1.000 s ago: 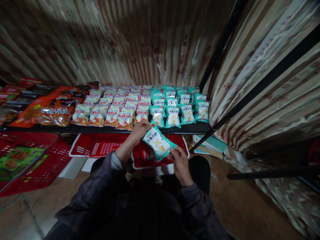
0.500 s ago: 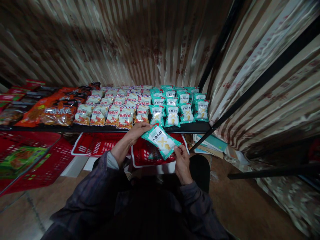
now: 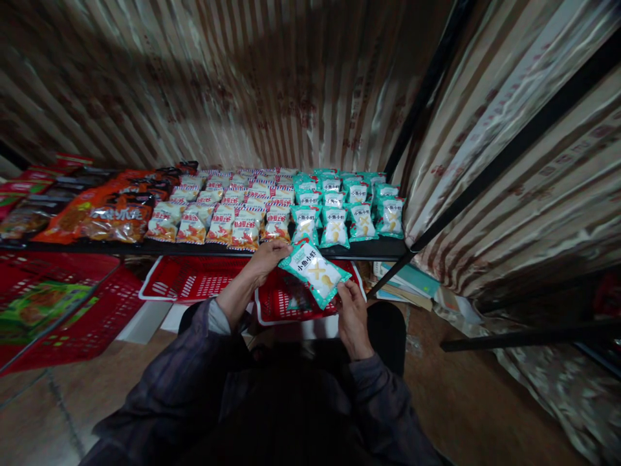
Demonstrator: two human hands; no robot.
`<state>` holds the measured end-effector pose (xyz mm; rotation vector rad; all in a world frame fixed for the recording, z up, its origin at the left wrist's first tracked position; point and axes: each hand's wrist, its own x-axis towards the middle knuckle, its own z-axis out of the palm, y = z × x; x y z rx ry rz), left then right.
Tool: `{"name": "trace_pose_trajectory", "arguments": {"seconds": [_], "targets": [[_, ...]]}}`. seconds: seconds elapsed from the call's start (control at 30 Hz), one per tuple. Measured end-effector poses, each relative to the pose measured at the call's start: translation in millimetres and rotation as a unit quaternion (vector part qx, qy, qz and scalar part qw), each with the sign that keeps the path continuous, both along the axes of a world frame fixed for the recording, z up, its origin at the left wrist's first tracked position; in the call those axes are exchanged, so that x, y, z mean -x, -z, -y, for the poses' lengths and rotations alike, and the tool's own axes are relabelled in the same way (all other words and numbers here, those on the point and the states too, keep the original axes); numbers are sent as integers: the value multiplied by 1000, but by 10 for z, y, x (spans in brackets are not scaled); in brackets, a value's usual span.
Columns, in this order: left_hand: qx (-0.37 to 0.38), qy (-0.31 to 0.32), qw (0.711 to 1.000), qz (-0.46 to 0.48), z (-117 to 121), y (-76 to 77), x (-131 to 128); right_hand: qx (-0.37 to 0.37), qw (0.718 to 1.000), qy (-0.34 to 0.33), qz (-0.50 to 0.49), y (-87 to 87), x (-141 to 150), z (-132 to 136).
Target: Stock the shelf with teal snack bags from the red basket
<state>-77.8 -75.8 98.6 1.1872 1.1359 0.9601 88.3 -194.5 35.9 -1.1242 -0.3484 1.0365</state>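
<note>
A teal and white snack bag [image 3: 315,274] is stretched between my two hands, tilted, in front of the shelf edge. My left hand [image 3: 266,260] pinches its upper left corner. At its lower right corner, my right hand [image 3: 352,317] grips the edge between thumb and fingers. Just beyond stand rows of matching teal snack bags [image 3: 334,225] on the black shelf [image 3: 213,253]. To their left are rows of white and orange snack bags [image 3: 246,228] with striped edges.
Orange snack bags [image 3: 116,217] and dark packets [image 3: 32,217] fill the shelf's left. Red baskets hang below: a large one [image 3: 101,323] at left, others [image 3: 194,281] near my knees. A black post [image 3: 466,188] slants at right; books [image 3: 412,279] lie on the floor beside it.
The held snack bag has shifted very slightly to the right. Both hands keep the same grip, and the shelf rows look unchanged.
</note>
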Motion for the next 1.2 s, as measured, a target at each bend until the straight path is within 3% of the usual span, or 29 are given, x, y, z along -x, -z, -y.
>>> {"name": "trace_pose_trajectory", "arguments": {"seconds": [0.3, 0.63, 0.97, 1.2], "targets": [[-14, -12, 1000, 6, 2, 2, -18, -8, 1000, -21, 5, -2, 42, 55], [41, 10, 998, 45, -11, 14, 39, -22, 999, -30, 32, 29, -20, -34], [36, 10, 998, 55, -16, -55, 61, -28, 999, -5, 34, 10, 18, -66], [113, 8, 988, 101, 86, -38, 88, -11, 1000, 9, 19, 23, 60, -41]]}}
